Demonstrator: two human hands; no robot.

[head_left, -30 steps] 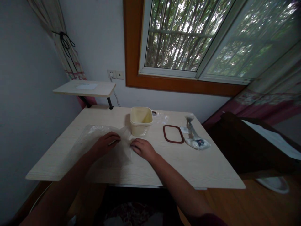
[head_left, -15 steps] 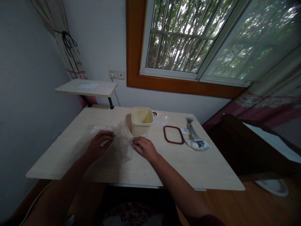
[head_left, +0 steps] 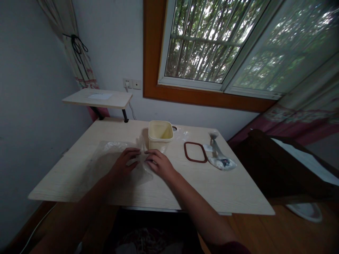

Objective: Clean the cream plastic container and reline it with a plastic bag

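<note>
A thin clear plastic bag (head_left: 102, 160) lies spread on the desk, with its right part gathered up between my hands. My left hand (head_left: 124, 163) has its thumb and fingers curled in on the raised film. Close beside it, my right hand (head_left: 160, 164) pinches the bag's edge. Which layers of film the fingertips hold is too faint to make out. Just behind my hands stands a pale yellow square plastic tub (head_left: 160, 135), its mouth upward.
Right of the tub lies a reddish-brown square ring (head_left: 196, 152). Beside it is a tied clear bag (head_left: 221, 162) with small contents. A raised shelf (head_left: 116, 101) holding a paper (head_left: 100, 96) stands at the back left. A cable hole (head_left: 174, 128) sits behind the tub.
My left hand has moved right, up to my right hand, which has shifted slightly left and away from me. The bag's raised part is now bunched between them.
</note>
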